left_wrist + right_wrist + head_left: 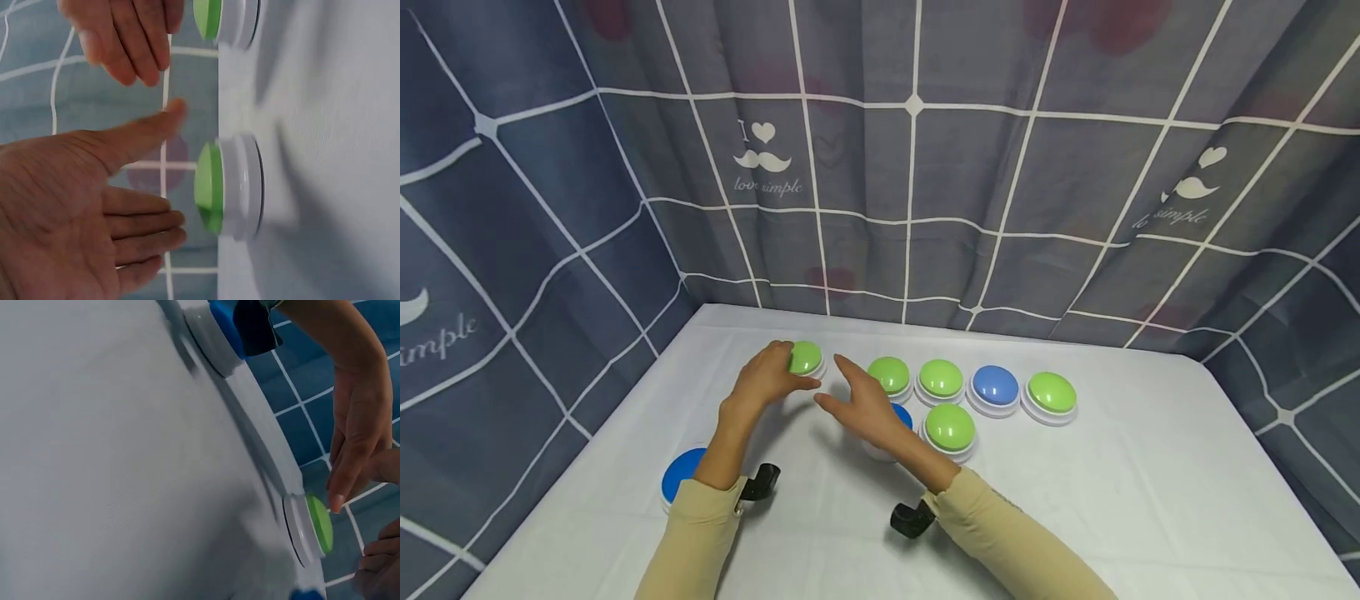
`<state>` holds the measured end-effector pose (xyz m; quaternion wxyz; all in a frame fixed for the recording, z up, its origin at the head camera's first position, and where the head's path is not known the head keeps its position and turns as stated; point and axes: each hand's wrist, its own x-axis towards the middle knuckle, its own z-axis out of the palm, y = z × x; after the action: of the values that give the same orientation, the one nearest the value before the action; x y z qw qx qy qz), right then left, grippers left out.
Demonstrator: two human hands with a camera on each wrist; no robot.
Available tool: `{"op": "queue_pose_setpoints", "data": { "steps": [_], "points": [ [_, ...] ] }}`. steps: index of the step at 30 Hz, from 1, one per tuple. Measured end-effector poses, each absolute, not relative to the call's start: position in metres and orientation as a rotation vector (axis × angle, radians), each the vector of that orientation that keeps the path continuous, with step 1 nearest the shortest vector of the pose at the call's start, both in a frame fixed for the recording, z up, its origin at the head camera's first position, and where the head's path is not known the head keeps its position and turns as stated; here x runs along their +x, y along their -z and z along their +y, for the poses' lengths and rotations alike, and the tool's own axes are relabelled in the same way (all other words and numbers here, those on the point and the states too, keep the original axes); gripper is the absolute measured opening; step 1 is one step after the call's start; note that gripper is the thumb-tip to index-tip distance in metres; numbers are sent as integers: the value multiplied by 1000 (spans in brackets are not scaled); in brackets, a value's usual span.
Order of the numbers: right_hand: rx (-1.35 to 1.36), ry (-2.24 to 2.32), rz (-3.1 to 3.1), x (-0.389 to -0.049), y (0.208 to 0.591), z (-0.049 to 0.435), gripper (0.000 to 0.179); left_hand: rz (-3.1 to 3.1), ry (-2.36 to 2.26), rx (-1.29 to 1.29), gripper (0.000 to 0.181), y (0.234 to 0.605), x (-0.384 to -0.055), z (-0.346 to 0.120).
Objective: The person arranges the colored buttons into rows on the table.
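At the far left of the head view, my left hand [767, 377] hovers beside a green push button [806, 357] with a white base, thumb stretched out and fingers extended. In the left wrist view, this left hand [69, 212] is apart from the green button [209, 187]. My right hand [867, 410] is held to the right of that button, thumb and fingers spread, holding nothing. Beneath the right hand is a blue button [902, 415], partly hidden by it. The right wrist view shows the left thumb close to the green button's dome [321, 524].
Green buttons [889, 375], [941, 378] and a blue button [996, 386] form a row ending in another green button [1052, 392]. One more green button [951, 427] sits in front. A large blue button [681, 475] lies by the left forearm. Curtains [865, 167] surround the white table [1112, 500].
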<state>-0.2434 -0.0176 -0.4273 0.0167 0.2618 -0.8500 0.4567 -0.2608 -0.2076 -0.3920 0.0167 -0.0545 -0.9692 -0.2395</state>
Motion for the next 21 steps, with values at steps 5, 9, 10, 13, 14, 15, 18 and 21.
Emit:
{"op": "queue_pose_setpoints", "data": {
  "steps": [5, 9, 10, 13, 14, 15, 18, 21],
  "points": [
    [833, -1299, -2731, -265, 428, -45, 67, -3080, 756, -132, 77, 395, -274, -227],
    [836, -1118, -2815, -279, 431, -55, 66, -3097, 810, -158, 83, 398, -284, -239],
    [838, -1086, -2833, -282, 432, -57, 66, -3100, 826, -170, 83, 400, -286, -241],
    [831, -1083, -2867, -289, 433, -61, 64, -3112, 844, -204, 82, 406, -293, -248],
    [823, -1097, -2877, -291, 434, -62, 63, -3115, 851, -210, 81, 408, -295, -250],
    [813, -1121, -2889, -292, 435, -63, 63, -3118, 856, -216, 80, 411, -297, -252],
    [784, -1173, -2932, -295, 437, -66, 65, -3125, 878, -217, 80, 416, -301, -256],
    [756, -1175, -2965, -296, 440, -68, 67, -3108, 917, -250, 77, 419, -303, -257]
  ]
}}
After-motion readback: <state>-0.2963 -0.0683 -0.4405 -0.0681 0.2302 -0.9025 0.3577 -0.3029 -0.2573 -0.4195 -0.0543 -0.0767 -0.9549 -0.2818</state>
